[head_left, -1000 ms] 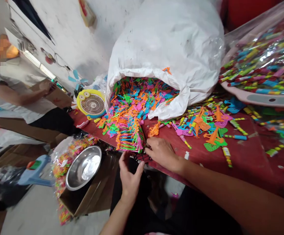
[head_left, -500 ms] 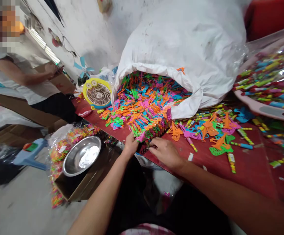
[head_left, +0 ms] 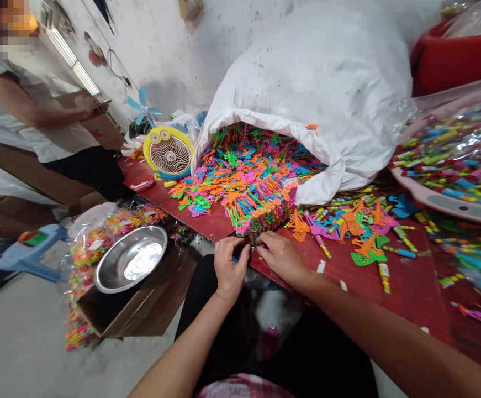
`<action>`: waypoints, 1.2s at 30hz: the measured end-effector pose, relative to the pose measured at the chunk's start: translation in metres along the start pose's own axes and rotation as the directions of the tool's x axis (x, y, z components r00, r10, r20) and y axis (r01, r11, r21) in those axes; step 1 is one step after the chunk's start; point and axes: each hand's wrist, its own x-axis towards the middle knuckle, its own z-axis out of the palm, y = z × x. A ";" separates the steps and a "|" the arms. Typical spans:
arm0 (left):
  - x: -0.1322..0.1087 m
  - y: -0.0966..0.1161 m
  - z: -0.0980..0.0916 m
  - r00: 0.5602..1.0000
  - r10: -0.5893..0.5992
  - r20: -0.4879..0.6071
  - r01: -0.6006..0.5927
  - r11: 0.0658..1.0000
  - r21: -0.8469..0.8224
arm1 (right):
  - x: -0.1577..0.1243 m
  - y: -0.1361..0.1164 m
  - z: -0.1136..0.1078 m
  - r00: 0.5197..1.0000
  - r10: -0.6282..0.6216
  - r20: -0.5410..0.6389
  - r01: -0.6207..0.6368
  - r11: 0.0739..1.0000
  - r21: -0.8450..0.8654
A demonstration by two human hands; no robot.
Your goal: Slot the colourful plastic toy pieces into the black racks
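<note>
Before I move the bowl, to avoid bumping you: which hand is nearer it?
Left. The left hand is at the edge of the table, right of the bowl; the right hand is farther right.

The left hand [head_left: 230, 269], open below the row of plastic pieces [head_left: 263, 209] a second ago, then at its lower-left end, now sits at lower centre — thumb near the right hand [head_left: 280, 255]. The row slants rightward, closer to a loose orange piece [head_left: 299, 225]. More red tub [head_left: 459, 61] shows at upper right.
</note>
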 end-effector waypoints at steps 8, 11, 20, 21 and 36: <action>0.013 0.006 0.016 0.997 -0.045 0.062 0.028 0.966 0.257 | -0.008 0.000 -0.029 0.999 -0.025 -0.034 0.024 0.999 -0.041; 0.014 0.007 0.017 0.996 -0.074 0.054 0.058 0.965 0.258 | -0.011 -0.003 -0.045 0.981 -0.022 -0.194 0.010 0.998 -0.065; 0.012 0.007 0.017 0.992 -0.093 0.086 0.068 0.965 0.255 | -0.004 -0.045 -0.019 0.927 -0.030 -0.374 0.050 0.998 0.045; 0.012 0.006 0.017 0.992 -0.093 0.088 0.067 0.963 0.260 | -0.001 -0.048 -0.014 0.907 -0.016 -0.420 0.036 0.999 0.040; 0.009 -0.004 0.015 0.989 -0.114 0.096 0.101 0.986 0.135 | 0.020 -0.062 -0.006 0.834 0.274 -0.480 -0.029 0.889 0.456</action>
